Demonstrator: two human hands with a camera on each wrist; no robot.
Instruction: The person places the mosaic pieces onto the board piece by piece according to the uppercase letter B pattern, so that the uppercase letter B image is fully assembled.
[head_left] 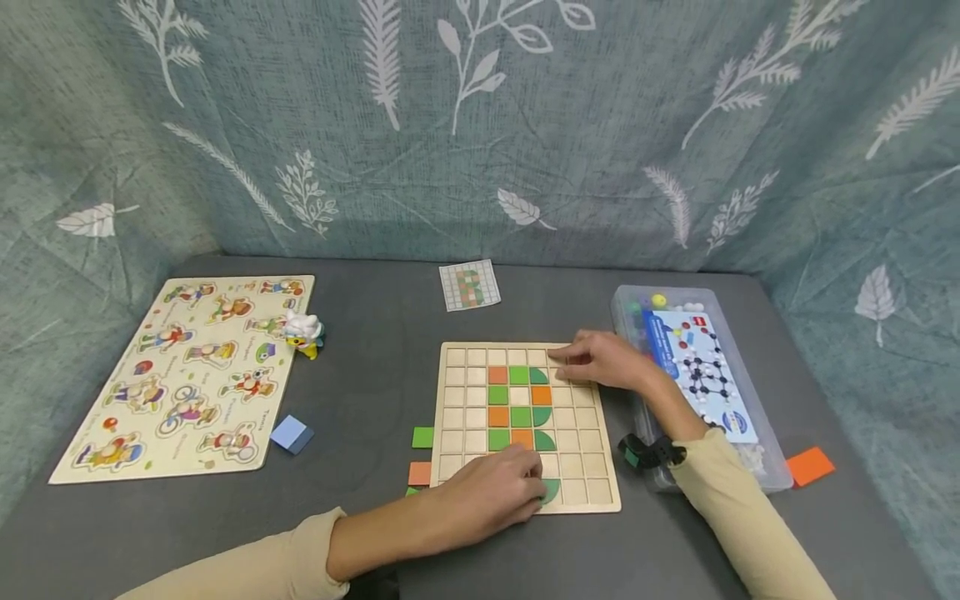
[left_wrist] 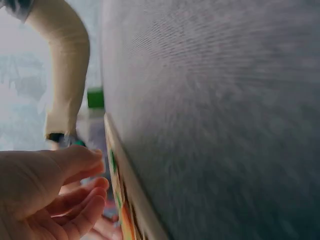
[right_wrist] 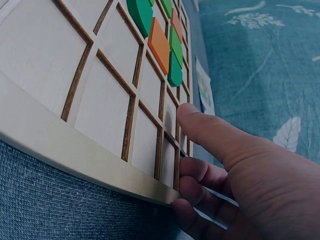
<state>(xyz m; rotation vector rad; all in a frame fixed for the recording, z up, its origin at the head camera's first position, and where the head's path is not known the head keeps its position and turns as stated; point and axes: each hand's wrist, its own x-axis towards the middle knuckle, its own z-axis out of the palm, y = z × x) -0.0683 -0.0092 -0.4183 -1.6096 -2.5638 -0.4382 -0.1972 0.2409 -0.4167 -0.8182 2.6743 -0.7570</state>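
Two hands over one wooden grid board [head_left: 454, 398], and the head view takes in the whole scene: a dark grey tabletop [head_left: 360, 367], backed by a blue-green leaf-print curtain [head_left: 420, 192] that rises past the far edge and wraps round both sides. The board lies near the middle, orange and green tiles [head_left: 519, 416] in its squares. Down at its near side, the left hand [head_left: 491, 492], fingers bent, tips right beside a rounded green tile [head_left: 552, 490]; whether they pinch anything, one cannot tell! Up at the far right corner rests the right hand [head_left: 607, 360], thumb and fingers apart.

Room to move? A wide grey stretch runs left from the board to the picture puzzle [head_left: 176, 367]; a strip beyond the far edge carries the pattern card [head_left: 469, 285]. Tight on the right, though: the clear box [head_left: 742, 375] leaves a narrow lane, and the right forearm [head_left: 667, 404] crosses it.

Over to the left wrist, tilted sideways: tabletop fills the right side, the board's edge slants upward, and thumb and fingertips curl in close to its face. The right sleeve [left_wrist: 70, 65] shows behind.

Right wrist now: brown-lined squares, pale rim sweeping to the corner, fingertips there, the thumb well spread from them. Card and curtain lie beyond.
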